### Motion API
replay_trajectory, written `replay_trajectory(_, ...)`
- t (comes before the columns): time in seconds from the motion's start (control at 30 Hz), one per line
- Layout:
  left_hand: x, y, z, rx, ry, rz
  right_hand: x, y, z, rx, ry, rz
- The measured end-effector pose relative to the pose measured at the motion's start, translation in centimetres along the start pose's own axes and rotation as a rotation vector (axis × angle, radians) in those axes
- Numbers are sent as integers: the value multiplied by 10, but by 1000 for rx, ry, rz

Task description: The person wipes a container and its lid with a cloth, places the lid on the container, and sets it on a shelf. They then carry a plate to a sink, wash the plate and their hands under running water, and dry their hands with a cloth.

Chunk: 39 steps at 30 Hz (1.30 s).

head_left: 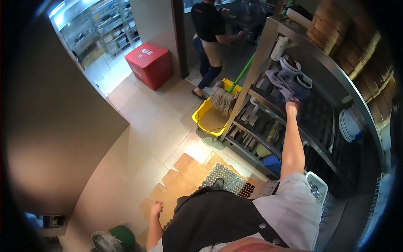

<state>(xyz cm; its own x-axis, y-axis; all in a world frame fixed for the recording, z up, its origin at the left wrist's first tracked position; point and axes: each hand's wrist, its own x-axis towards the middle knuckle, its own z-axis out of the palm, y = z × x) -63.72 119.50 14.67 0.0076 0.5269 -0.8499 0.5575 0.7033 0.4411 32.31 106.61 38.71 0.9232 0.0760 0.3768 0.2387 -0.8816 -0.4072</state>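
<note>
Right hand (pixel 292 105) is stretched out to the metal shelf (pixel 268 98), fingers curled onto the grey cloth (pixel 282 82) heaped there, though how tightly they pinch I cannot tell. Looks soft, light and floppy, best gathered in a bunched fold. Left hand (pixel 156 208) hangs loose and empty by the hip; beyond, a yellow mop bucket (pixel 206 117).

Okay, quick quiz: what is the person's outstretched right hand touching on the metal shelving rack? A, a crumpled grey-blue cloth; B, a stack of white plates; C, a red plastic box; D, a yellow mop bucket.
A: the right hand reaches up to the crumpled grey-blue cloth lying on a shelf of the metal shelving rack, its fingers at the cloth's lower edge.
</note>
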Motion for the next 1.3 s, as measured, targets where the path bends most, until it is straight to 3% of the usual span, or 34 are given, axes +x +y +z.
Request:
replay_trajectory(0.03,15,17,8,52,-45,47,-33,-23,-31,476,161,41)
replay_trajectory(0.07,38,26,18,45,-28,228,-72,-62,-86,551,153,-30)
replay_trajectory(0.13,-16,113,36,187,39,615,-148,-108,-145,947,7,-203)
replay_trajectory(0.17,-76,173,44,92,-40,703,-197,-134,-168,1096,-136,-283)
replay_trajectory(0.2,-119,220,47,68,-216,698,-250,-156,-186,1085,-248,-386)
replay_trajectory(0.23,-132,242,56,68,-337,910,-311,-182,-221,1064,-581,-397)
replay_trajectory(0.27,-181,274,61,164,-300,1192,-360,-202,-252,833,-723,-630)
replay_trajectory(0.33,-272,312,61,177,-367,1471,-436,-224,-284,1001,-1167,-637)
replay_trajectory(0.4,-290,312,62,229,-484,1811,-465,-245,-318,1132,-1069,-719)
replay_trajectory(0.43,-292,309,56,394,-658,1574,-467,-246,-328,1129,-1113,-609)
replay_trajectory(0.47,-294,305,51,551,-812,1320,-469,-252,-339,1103,-923,-681)
replay_trajectory(0.53,-258,282,61,21,-799,1303,-469,-252,-339,1092,-718,-542)
replay_trajectory(0.57,-272,289,43,-62,-738,1288,-468,-252,-340,1070,-654,-484)
replay_trajectory(0.6,-280,297,26,-149,-755,1152,-465,-250,-333,970,-584,-521)
replay_trajectory(0.63,-284,305,15,-151,-632,1290,-467,-252,-328,908,-514,-565)
replay_trajectory(0.67,-281,313,1,-69,-616,1305,-469,-253,-326,844,-444,-608)
replay_trajectory(0.7,-289,316,-12,-82,-745,1201,-470,-260,-327,845,-442,-605)
replay_trajectory(0.73,-296,319,-23,-99,-868,1096,-470,-270,-331,880,-337,-727)
replay_trajectory(0.8,-279,313,-35,225,-1012,867,-471,-290,-346,917,-223,-854)
replay_trajectory(0.83,-270,303,-36,353,-1037,927,-468,-301,-359,931,-69,-942)
replay_trajectory(0.87,-268,299,-46,552,-1066,780,-462,-312,-370,941,93,-1028)
replay_trajectory(0.9,-246,294,-46,879,-1025,817,-450,-318,-380,887,225,-1043)
replay_trajectory(0.93,-244,276,-51,768,-967,1118,-445,-326,-394,893,251,-1048)
replay_trajectory(0.97,-235,265,-53,721,-958,1236,-440,-334,-409,905,135,-1053)
replay_trajectory(1.0,-272,285,-68,1191,-842,929,-438,-339,-418,911,15,-1055)
replay_trajectory(1.1,-254,250,-83,386,-1055,818,-462,-346,-392,788,-711,-1094)
replay_trajectory(1.17,-269,240,-91,-156,-1122,749,-512,-328,-326,899,-1177,-1082)
replay_trajectory(1.2,-255,238,-99,-265,-1167,768,-544,-309,-289,893,-1242,-1157)
replay_trajectory(1.23,-258,238,-112,-375,-1116,858,-577,-296,-268,1055,-1827,-871)
replay_trajectory(1.27,-269,238,-129,-487,-1061,948,-591,-290,-285,716,-1959,-688)
replay_trajectory(1.3,-288,238,-152,-430,-951,1061,-597,-281,-269,791,-1944,-742)
